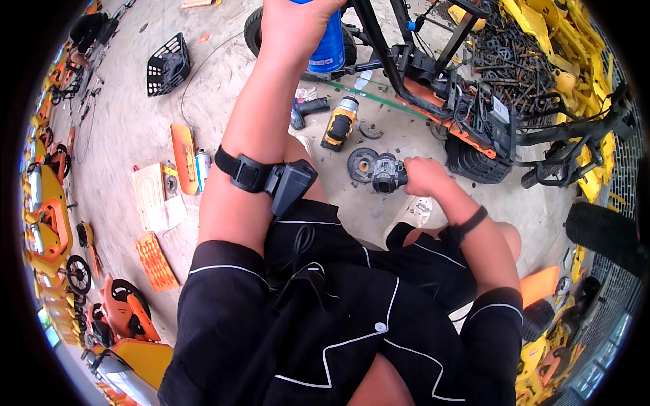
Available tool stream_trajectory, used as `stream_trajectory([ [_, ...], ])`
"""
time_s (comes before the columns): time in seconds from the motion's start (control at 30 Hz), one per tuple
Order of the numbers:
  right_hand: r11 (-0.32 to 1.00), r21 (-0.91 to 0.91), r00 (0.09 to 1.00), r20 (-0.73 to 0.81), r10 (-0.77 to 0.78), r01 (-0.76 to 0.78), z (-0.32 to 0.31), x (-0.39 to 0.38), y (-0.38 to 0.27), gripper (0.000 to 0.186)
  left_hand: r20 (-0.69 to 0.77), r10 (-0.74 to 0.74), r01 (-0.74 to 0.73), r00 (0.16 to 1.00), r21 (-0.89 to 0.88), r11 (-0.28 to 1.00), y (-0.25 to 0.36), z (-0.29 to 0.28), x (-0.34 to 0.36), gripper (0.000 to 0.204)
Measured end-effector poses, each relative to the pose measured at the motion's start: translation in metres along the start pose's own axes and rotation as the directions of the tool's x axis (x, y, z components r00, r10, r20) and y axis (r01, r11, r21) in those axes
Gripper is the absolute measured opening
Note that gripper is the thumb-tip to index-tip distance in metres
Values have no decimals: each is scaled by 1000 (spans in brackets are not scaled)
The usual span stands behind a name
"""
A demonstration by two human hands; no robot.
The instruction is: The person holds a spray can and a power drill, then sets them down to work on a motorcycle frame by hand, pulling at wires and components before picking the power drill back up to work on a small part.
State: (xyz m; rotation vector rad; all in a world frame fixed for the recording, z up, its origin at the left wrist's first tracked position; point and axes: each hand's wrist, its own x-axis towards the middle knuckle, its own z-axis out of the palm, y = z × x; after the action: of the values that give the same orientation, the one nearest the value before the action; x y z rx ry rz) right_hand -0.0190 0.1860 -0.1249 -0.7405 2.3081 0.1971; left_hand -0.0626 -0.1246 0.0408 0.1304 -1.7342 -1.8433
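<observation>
At the top edge, my left hand (296, 30) is closed round a blue can (328, 51); the can's upper end and some fingers are cut off by the picture's edge. A black frame (379, 47) with wheels and an orange lower part (433, 101) stands beside the can. Lower down, my right hand (426, 177) grips an angle grinder (387, 173) near the floor. At the grinder's left side is a round disc (361, 166). Close by lie a yellow-and-black power tool (340, 123), a dark cordless drill (309, 110) and a loose disc (370, 130).
A black basket (168, 65) stands on the floor at the upper left. Orange and pale panels (147, 196) lie left of my legs, next to a small spray can (202, 169). Dark metal parts (511, 68) and yellow scooter bodies (572, 40) are heaped at the right. Another person (87, 34) is at the far left.
</observation>
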Motion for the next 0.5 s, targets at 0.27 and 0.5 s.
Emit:
stream_trajectory([
  [0.27, 976, -67, 971, 111, 213, -207, 69, 94, 12, 41, -182, -27, 71, 983, 237, 969, 7, -43, 1, 40],
  [0.5, 713, 420, 797, 43, 603, -562, 195, 120, 6, 54, -249, -19, 97, 968, 306, 947, 4, -80, 0, 41],
])
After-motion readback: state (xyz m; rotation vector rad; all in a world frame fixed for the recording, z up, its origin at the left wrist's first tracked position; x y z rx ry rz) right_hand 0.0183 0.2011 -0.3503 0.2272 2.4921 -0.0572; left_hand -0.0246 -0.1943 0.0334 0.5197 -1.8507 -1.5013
